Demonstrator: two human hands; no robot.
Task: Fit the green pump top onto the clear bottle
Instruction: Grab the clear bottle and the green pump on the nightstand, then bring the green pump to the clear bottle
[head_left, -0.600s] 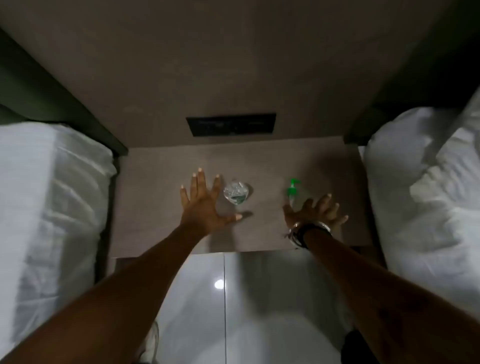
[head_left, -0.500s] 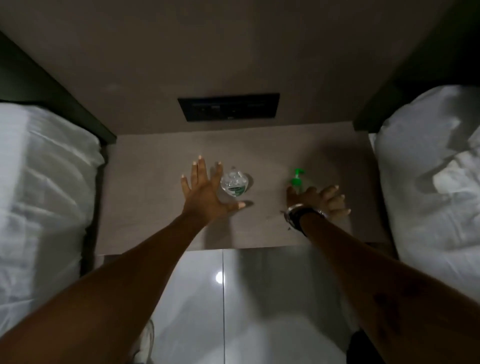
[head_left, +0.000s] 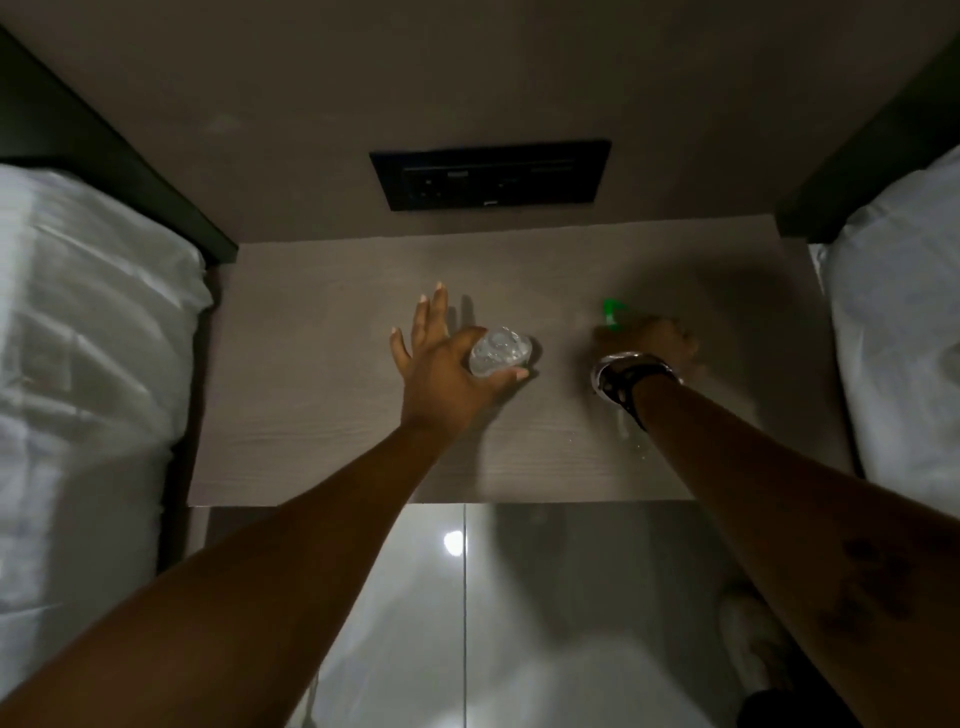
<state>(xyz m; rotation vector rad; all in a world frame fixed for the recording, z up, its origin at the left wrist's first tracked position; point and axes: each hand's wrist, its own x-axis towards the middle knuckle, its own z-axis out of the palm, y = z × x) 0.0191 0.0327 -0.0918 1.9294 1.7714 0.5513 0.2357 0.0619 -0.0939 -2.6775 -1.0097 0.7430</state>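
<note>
The small clear bottle (head_left: 500, 351) stands on the brown bedside table (head_left: 311, 415), near its middle. My left hand (head_left: 441, 369) presses against the bottle's left side. Its thumb curls around the near side and its fingers are still straight and spread. The green pump top (head_left: 612, 313) is to the right, with only its green nozzle showing. My right hand (head_left: 652, 340), blurred and wearing a wristband, has its fingers curled over the rest of the pump top.
A black socket panel (head_left: 488, 174) is set in the wall behind the table. White beds (head_left: 88, 364) (head_left: 904, 338) flank the table on both sides. Glossy floor tiles (head_left: 519, 623) lie below the table's front edge.
My left hand slid right until it touched the bottle, thumb wrapping around it. My right hand moved forward and its fingers curled onto the green pump top.
</note>
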